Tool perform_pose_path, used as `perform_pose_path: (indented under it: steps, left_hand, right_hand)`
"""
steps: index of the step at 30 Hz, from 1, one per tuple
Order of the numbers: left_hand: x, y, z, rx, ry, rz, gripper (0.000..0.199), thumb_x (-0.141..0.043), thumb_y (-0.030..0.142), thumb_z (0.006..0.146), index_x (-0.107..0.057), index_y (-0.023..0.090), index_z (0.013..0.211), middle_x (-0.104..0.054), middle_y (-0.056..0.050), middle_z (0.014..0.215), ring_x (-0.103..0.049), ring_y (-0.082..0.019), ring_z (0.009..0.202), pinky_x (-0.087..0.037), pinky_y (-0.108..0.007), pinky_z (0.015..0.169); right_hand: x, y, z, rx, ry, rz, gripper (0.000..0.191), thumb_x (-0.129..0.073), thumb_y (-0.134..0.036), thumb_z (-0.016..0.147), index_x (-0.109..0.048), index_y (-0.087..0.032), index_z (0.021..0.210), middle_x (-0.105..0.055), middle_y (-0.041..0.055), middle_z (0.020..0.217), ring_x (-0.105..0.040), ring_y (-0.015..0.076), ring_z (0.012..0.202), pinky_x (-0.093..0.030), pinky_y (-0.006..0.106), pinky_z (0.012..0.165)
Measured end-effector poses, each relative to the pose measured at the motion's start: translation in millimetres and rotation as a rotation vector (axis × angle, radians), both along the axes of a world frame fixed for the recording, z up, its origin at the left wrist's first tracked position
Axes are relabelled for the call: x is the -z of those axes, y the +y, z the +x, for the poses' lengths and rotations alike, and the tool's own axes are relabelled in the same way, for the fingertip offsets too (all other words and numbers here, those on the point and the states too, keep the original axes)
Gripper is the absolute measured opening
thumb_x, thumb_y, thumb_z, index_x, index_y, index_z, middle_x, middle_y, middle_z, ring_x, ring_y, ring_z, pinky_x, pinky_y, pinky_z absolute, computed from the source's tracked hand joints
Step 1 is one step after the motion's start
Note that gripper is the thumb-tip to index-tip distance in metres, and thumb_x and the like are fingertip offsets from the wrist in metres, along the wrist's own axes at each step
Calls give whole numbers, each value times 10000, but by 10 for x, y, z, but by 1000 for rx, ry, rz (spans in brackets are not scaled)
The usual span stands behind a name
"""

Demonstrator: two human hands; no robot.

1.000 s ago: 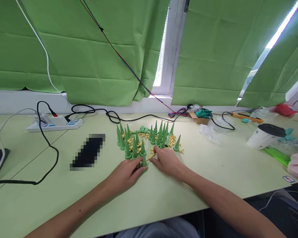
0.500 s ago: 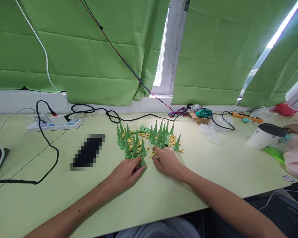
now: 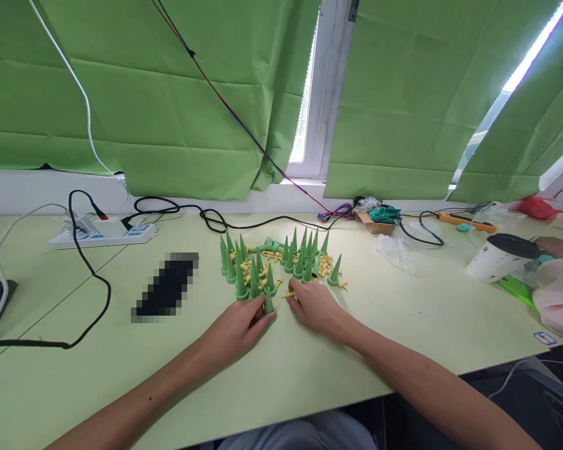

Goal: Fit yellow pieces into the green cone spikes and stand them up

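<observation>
My left hand [image 3: 244, 319] is closed around the base of a green plastic cone [image 3: 269, 305], which stands upright on the table. Just to its right, my right hand [image 3: 312, 303] pinches a small yellow plastic piece [image 3: 289, 294] between thumb and fingertips. Beyond my hands stand several more green cones [image 3: 254, 281], gathered in a left and a right cluster. Small yellow pieces [image 3: 326, 267] lie loose among and beside them. One cone [image 3: 335, 273] stands a little apart at the right. Behind the clusters lies a jointed green part [image 3: 273, 243].
A pixelated dark object [image 3: 166, 287] lies left of the cones. Farther left are a power strip [image 3: 103, 236] and black cable [image 3: 107, 290]. At right are a small cardboard box [image 3: 378, 224], clear plastic bag [image 3: 396, 253], white cup [image 3: 492, 262] and another person's hand [image 3: 560, 247].
My right fingers have closed on a yellow piece and tilted it slightly. My left hand and its cone have barely moved.
</observation>
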State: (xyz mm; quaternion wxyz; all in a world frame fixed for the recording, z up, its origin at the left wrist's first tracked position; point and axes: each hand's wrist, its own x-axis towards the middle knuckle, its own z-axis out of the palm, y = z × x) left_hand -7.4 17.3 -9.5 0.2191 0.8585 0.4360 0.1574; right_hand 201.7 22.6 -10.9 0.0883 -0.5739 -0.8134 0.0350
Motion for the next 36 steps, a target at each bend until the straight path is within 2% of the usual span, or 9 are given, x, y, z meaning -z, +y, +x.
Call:
perform_pose_path:
  steps: [8, 16, 22, 30, 36]
  left_hand:
    - [-13, -6, -2, -2, -9, -4, 319, -413, 447, 984, -423, 218, 762, -502, 24, 651, -486, -170, 599, -306, -278, 576]
    - [-9, -8, -5, -13, -61, -9, 330, -478, 452, 952, -439, 213, 728, -503, 34, 623, -466, -151, 568, -300, -264, 556]
    - [-24, -17, -8, -10, -58, -6, 333, -518, 475, 930, -449, 215, 733, -532, 33, 616, -495, -153, 575, -310, -260, 541]
    - [-12, -46, -16, 40, -19, 57, 240, -456, 379, 963, -431, 222, 783, -546, 29, 619, -510, -161, 566, -312, -269, 549]
    - [14, -11, -20, -33, -36, 48, 270, -450, 399, 974, -405, 228, 769, -499, 42, 602, -487, -162, 552, -301, -268, 547]
  right_hand:
    - [-24, -24, -10, -6, -32, -30, 152, -439, -285, 1007, -538, -173, 977, -697, 73, 846, -651, 215, 735, -244, 287, 558]
    - [-16, -25, -5, -27, -8, -18, 130, -446, -262, 1004, -533, -173, 970, -689, 72, 854, -643, 215, 743, -254, 293, 566]
    - [9, -43, -15, -28, 94, 29, 163, -410, -261, 1027, -511, -176, 930, -668, 59, 831, -619, 185, 713, -245, 283, 569]
    - [31, -50, -23, -59, 307, 59, 96, -479, -227, 1001, -508, -184, 921, -638, 21, 812, -559, 152, 705, -299, 248, 605]
    - [58, -46, -39, -91, 394, 87, 86, -507, -235, 987, -525, -185, 919, -641, 16, 818, -555, 149, 704, -331, 248, 625]
